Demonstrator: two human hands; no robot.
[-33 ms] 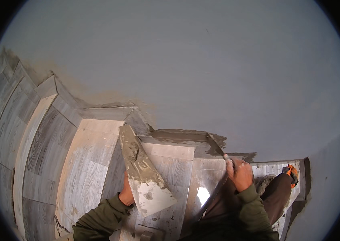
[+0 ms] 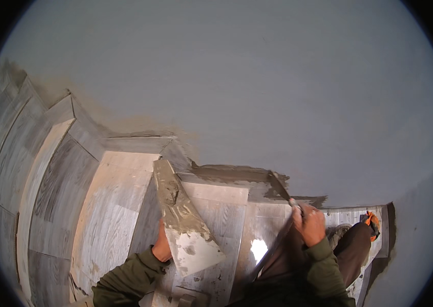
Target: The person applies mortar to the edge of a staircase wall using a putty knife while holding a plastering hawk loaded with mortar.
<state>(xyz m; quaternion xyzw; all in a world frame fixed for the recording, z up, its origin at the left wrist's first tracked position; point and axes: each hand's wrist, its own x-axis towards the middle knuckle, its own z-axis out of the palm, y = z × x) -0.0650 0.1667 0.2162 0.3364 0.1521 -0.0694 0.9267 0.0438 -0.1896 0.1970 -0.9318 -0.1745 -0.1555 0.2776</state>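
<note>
Since the earlier frame, your right hand (image 2: 310, 225) and its narrow trowel (image 2: 281, 189) have shifted slightly to the right along the wall (image 2: 278, 92); the left side holds nearly the same position. Your right hand is clenched around the trowel's handle. The blade slants up and to the left, its tip at the right part of the wet mortar band (image 2: 231, 172), which runs along the foot of the wall above the stair tiles.

Your left hand (image 2: 162, 243) grasps the tapered plate (image 2: 191, 250) at its left side; the plate hides most of the fingers, so their exact placement cannot be told. The plate lies over the wood-grain steps (image 2: 111, 204), its narrow end pointing away from you. A mortar load (image 2: 173, 192) covers the narrow end and middle; the wide end near you is mostly bare and pale, with spots of residue.

Your bent knee (image 2: 353, 248) is to the right of your right hand, with an orange-and-black item (image 2: 373, 225) just beside it.
</note>
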